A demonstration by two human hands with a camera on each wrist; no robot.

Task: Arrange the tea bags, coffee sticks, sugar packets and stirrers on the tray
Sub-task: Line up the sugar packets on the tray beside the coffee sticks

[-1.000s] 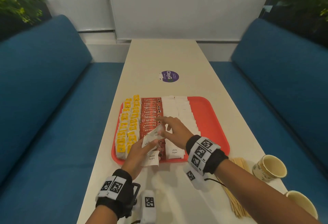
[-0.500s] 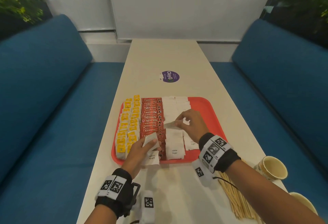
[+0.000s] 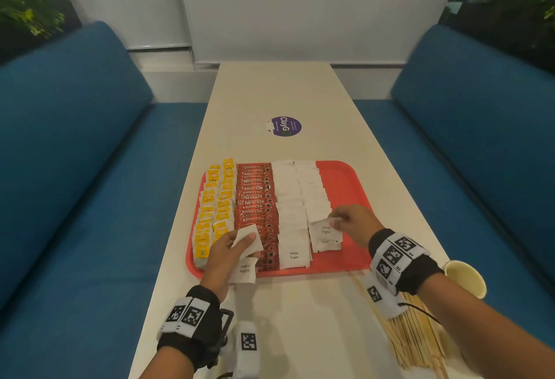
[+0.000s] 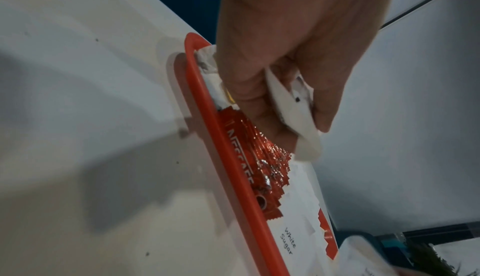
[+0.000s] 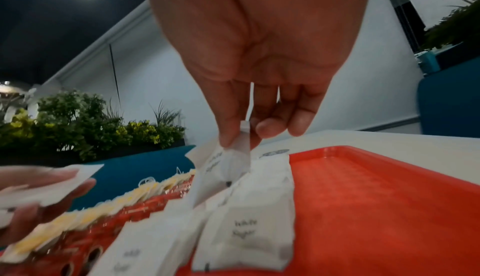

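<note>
1. A long cream table (image 3: 273, 93) runs between two blue benches.
2. A red tray (image 3: 345, 186) lies on its near half, filled with rows of packets.
3. A round purple sticker (image 3: 286, 126) sits on the tabletop beyond the tray, well apart from it.
4. A heap of wooden stirrers (image 3: 411, 336) lies on the table at the near right, just beside the tray's near right corner.
5. A paper cup (image 3: 465, 278) stands right of the stirrers, near the table's right edge.

The right hand (image 5: 249, 58) pinches a white paper sugar packet (image 5: 224, 164) by its top edge — over the white packet row (image 5: 249, 229) on the red plastic tray (image 5: 376, 198).
</note>
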